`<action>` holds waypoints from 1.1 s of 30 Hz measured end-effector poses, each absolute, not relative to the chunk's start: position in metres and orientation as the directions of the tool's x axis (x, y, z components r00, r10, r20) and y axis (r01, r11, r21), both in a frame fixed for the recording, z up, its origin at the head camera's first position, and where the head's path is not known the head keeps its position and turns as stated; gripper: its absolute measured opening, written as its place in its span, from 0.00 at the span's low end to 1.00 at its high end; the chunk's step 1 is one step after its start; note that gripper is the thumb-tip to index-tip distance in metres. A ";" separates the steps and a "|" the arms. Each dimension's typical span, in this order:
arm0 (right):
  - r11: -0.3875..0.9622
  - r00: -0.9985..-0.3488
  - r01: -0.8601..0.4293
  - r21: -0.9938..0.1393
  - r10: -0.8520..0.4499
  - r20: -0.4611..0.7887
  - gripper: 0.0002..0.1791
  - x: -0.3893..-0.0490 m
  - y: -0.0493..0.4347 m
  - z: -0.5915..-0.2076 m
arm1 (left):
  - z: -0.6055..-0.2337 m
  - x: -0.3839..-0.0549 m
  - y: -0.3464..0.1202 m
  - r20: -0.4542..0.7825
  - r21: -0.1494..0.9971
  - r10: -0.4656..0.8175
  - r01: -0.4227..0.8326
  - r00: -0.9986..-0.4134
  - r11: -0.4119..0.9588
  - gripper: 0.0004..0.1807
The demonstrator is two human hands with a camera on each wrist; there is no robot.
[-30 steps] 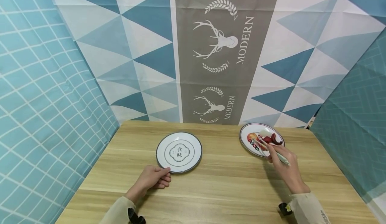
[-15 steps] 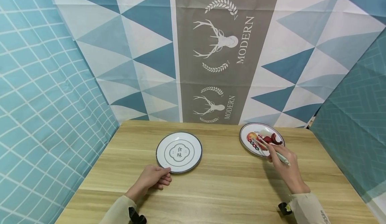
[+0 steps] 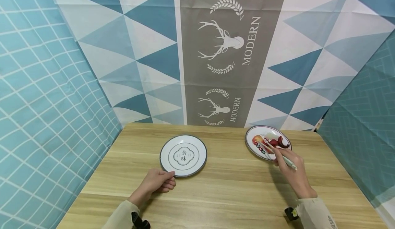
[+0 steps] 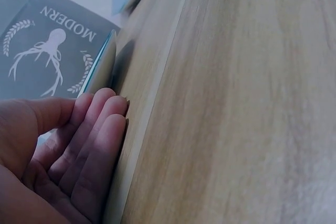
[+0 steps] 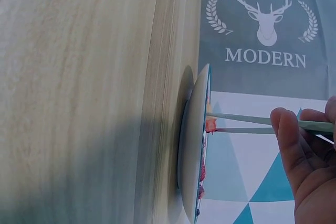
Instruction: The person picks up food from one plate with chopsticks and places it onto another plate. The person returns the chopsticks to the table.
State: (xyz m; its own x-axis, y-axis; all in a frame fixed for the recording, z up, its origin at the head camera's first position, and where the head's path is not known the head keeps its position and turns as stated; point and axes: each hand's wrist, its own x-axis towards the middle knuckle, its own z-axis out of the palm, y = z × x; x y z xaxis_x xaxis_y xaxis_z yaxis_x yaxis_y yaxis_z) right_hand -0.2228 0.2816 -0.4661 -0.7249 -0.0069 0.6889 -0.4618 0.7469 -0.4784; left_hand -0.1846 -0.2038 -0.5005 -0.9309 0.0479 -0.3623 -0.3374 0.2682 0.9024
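Note:
My left hand [image 3: 157,181] pinches the near-left rim of a white plate [image 3: 183,169] with a dark edge and printed characters in its middle. In the left wrist view that plate's edge [image 4: 102,64] shows between thumb and fingers. At the right, my right hand [image 3: 293,169] holds a pair of pale green chopsticks [image 3: 289,162], pointing down-left over a second white plate [image 3: 251,135]. In the right wrist view the chopstick tips reach an orange-red piece of food [image 5: 211,124] at this plate's surface. Dark red pieces [image 3: 280,142] lie beside it.
Both plates stand on a wood-grain table [image 3: 216,194], toward its back edge. A patterned cloth backdrop [image 3: 213,50] hangs behind it. Blue-green cloth walls [image 3: 46,102] flank both sides. Black straps with small devices [image 3: 291,213] sit at the wrists.

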 end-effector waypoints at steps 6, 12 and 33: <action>0.751 -0.720 -0.461 -0.473 -0.005 0.693 0.06 -0.223 0.279 -0.466 | -0.501 -0.185 -0.205 -0.363 0.904 0.057 -0.337 -0.930 0.262 0.21; 0.756 -0.730 -0.447 -0.479 0.002 0.684 0.09 -0.222 0.278 -0.462 | -0.501 -0.186 -0.204 -0.364 0.904 0.058 -0.338 -0.930 0.261 0.21; 0.698 -0.640 -0.588 -0.409 -0.092 0.763 0.08 -0.212 0.263 -0.444 | -0.503 -0.186 -0.204 -0.367 0.903 0.042 -0.345 -0.929 0.255 0.20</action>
